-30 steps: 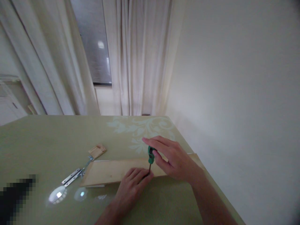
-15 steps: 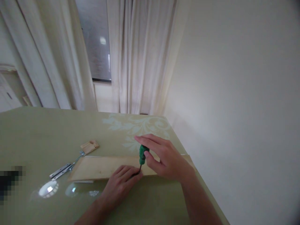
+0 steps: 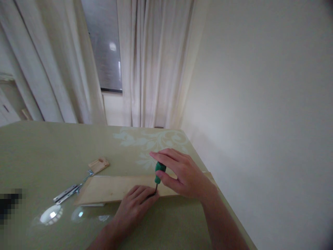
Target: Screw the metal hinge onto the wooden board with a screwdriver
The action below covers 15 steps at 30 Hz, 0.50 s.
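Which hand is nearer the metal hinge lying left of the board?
Left. The left hand rests on the wooden board beside the hinge; the right hand, gripping the green screwdriver, is farther right.

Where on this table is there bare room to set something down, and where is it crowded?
Bare: the table behind the small wood block, toward the curtains, and the near strip in front of the plank. Crowded: the plank's near edge, where the left hand and the right hand with the green screwdriver meet, and the hinge at its left end.

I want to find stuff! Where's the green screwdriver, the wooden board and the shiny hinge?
green screwdriver (image 3: 159,170), head view, on its handle.
wooden board (image 3: 111,187), head view, on its bare top face.
metal hinge (image 3: 65,193), head view, on its flat leaf.
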Available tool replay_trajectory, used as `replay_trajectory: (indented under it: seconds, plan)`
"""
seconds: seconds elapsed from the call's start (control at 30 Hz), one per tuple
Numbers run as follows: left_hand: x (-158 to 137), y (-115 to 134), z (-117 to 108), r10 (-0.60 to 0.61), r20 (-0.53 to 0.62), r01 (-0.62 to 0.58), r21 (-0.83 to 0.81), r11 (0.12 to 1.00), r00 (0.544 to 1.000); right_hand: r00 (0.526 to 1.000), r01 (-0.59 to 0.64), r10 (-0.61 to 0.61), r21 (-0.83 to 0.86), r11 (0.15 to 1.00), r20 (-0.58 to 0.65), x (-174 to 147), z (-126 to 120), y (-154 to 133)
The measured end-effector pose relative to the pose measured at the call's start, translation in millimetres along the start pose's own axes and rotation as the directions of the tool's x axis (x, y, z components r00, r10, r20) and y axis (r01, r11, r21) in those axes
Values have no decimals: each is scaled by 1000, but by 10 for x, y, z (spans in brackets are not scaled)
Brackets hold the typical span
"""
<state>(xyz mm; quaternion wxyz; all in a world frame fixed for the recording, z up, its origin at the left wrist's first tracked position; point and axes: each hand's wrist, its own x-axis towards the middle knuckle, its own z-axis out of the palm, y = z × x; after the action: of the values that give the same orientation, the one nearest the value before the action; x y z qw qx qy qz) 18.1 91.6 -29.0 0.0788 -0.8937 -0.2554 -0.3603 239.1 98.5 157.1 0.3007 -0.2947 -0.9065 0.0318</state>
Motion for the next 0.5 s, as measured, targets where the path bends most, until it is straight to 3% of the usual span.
replay_trajectory:
  seconds: [0.13, 0.3, 0.4, 0.5]
  plan:
    - [33, 21, 5, 2, -13, -2, -8, 1000, 1000, 1000, 5, -4, 46, 999, -24, 17, 100, -27]
    - [72, 54, 7, -15, -20, 15, -3, 1000, 1000, 960, 50, -125, -285, 957, -250, 25, 297, -15]
    - [82, 71, 6, -26, -38, 26, -4, 1000, 999, 966, 31, -106, -303, 953, -235, 20, 298, -35]
    - [83, 80, 9, -37, -51, 36, -16, 999, 998, 985, -9, -23, -185, 983, -172, 12, 214, -103]
